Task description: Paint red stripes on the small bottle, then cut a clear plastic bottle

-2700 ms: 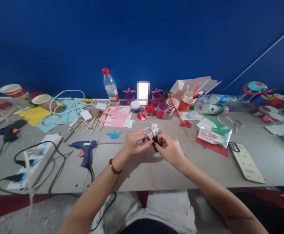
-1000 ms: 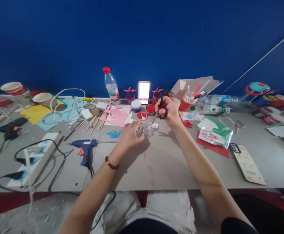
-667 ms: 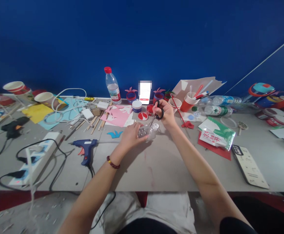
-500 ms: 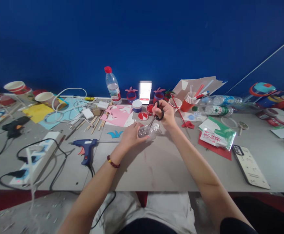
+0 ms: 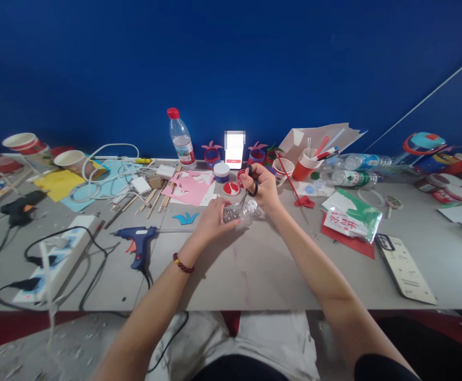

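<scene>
My left hand [image 5: 212,221] is closed round a small clear plastic bottle [image 5: 243,211] that lies on its side, its neck to the right. In my right hand [image 5: 265,186] is a pair of scissors [image 5: 253,184] with black handles, fingers through the loops. The blades point down and touch the bottle's upper side near its middle; whether the tip has gone through the plastic I cannot tell. Behind the hands are an open red paint jar [image 5: 240,178], partly hidden, and its red-smeared lid [image 5: 231,189]. A blue paper crown shape [image 5: 186,218] lies left of my left hand.
A blue glue gun [image 5: 138,243] and a white power strip [image 5: 58,259] with cables lie to the left. A red-capped bottle [image 5: 182,140], a lit phone [image 5: 234,151] and paper cups [image 5: 306,165] stand at the back. Another phone [image 5: 405,269] lies at right.
Earlier both hands were together at the scissors. Since then my left hand has gripped the bottle, and my right hand has raised the scissors point-down over it, lately shifting slightly left.
</scene>
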{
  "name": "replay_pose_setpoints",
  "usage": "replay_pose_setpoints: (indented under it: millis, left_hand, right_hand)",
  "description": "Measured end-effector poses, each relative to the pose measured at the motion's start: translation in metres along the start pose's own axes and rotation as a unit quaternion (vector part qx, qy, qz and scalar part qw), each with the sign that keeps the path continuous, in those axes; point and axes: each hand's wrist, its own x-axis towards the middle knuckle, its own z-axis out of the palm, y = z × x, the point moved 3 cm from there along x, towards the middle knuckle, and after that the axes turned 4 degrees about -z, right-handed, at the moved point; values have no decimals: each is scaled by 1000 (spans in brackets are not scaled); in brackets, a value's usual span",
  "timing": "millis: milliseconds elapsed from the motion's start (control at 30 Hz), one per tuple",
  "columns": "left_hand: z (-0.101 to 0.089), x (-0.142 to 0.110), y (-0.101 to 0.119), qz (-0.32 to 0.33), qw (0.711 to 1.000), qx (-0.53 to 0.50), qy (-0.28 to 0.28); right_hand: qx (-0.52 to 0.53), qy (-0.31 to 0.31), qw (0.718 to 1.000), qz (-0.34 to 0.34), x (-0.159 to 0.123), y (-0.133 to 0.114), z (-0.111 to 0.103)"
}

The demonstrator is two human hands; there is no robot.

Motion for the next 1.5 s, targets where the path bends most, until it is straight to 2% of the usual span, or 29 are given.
replay_pose_setpoints:
  millis: [367, 1033, 1500]
  left_hand:
    - [-2, 2, 1, 47, 999, -11, 4]
    - [-1, -1, 0, 44, 999, -15, -5]
    - [-1, 0, -1, 46, 998, -33, 13]
  right_hand:
    - [26, -3, 1000, -12, -1, 2, -1]
    - [9, 49, 998, -32, -5, 1, 0]
    - [2, 68, 997, -45, -8, -2, 0]
